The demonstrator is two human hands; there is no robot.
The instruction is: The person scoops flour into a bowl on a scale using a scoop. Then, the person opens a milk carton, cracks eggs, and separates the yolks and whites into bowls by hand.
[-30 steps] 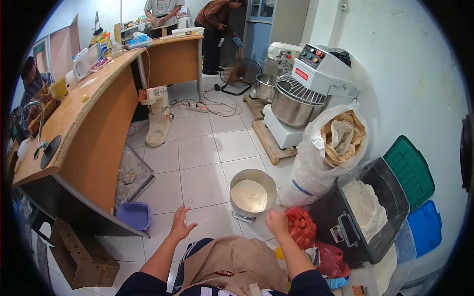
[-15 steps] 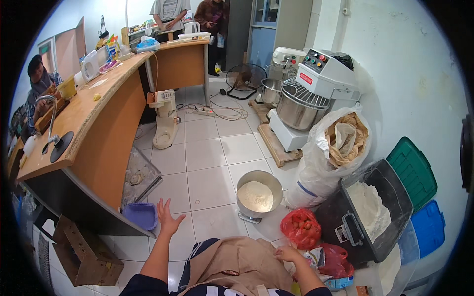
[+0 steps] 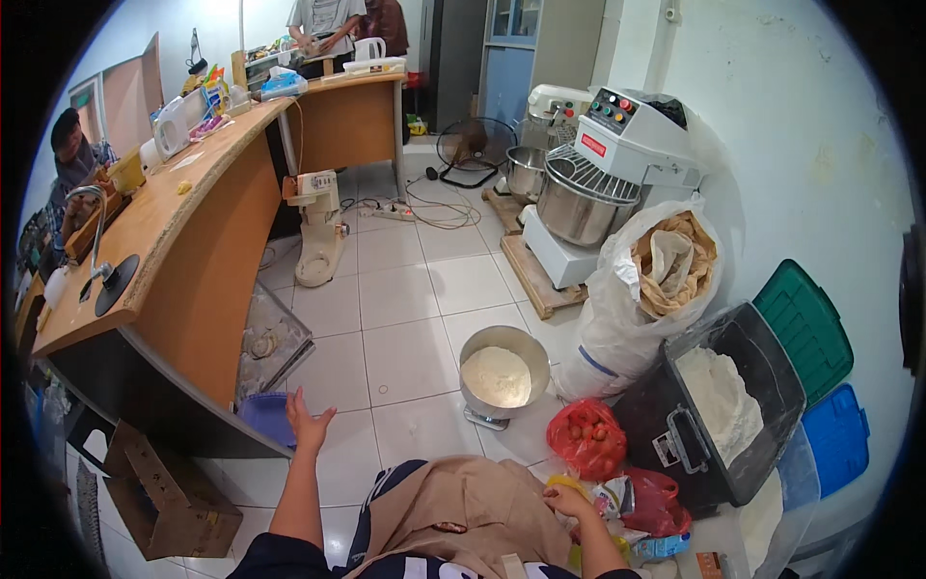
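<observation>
My left hand [image 3: 309,427] is held out over the floor, fingers spread and nothing in it. It is nearest to the purple basin [image 3: 265,417] by the counter's foot. Low at the right, my right hand [image 3: 568,502] has its fingers curled at a small yellow thing [image 3: 563,481], whose kind I cannot make out. Beyond my apron [image 3: 453,497], a steel bowl [image 3: 542,378] holding white flour [image 3: 497,374] rests on a small scale [image 3: 485,419] on the floor. A red plastic bag [image 3: 586,454] with round reddish-brown things, perhaps eggs, lies right of the bowl.
A black bin [image 3: 641,405] of flour and a large white sack [image 3: 606,333] stand on the right. Behind them is a big dough mixer [image 3: 585,207]. A curved counter [image 3: 217,222] runs along the left, a cardboard box [image 3: 178,497] below it. Other people work beyond.
My left hand has moved slightly left and down. My right hand has shifted a little to the right, and the yellow thing now shows at its fingers.
</observation>
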